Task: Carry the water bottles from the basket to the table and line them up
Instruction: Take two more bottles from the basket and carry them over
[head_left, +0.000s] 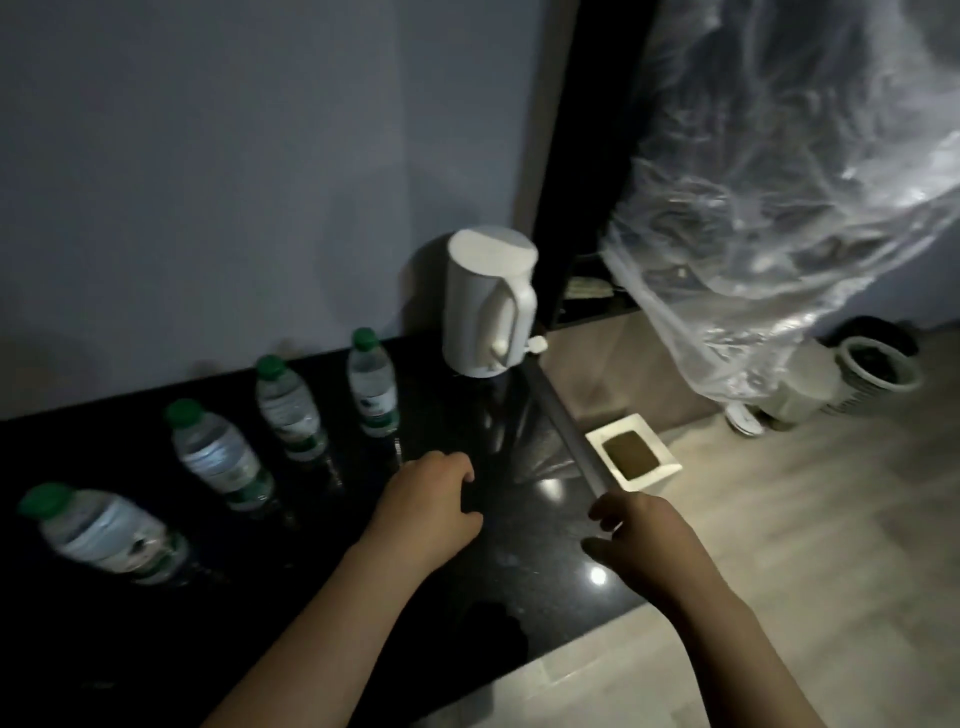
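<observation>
Head view, dim light. Grey wall (208, 156), 10 to 12 o'clock. One mass of clear plastic sheeting (779, 182) fills 1 to 3 o'clock, cut off by the top and right edges; what lies under it cannot be made out. One glossy black table (363, 597) runs from 9 to 6 o'clock, cut off at the left edge. Pale floor (779, 545), 3 to 5 o'clock.

Two bare forearms enter from 6 o'clock. The left hand (431, 504) hovers over the table with fingers loosely curled, holding nothing. The right hand (644, 540) is at the table's right edge, fingers loosely bent and empty; whether they touch the edge cannot be told.

One white kettle (483, 312) stands on the table near centre. Four water bottles (218, 457), clear with green caps and green-and-white labels, stand upright on the table in a spaced row from 8 o'clock toward the kettle; the nearest bottle (109, 535) is blurred, its label unreadable.

One white square container (660, 470) with dark contents stands on the floor beside the table. One round bin (878, 364), 3 o'clock.
</observation>
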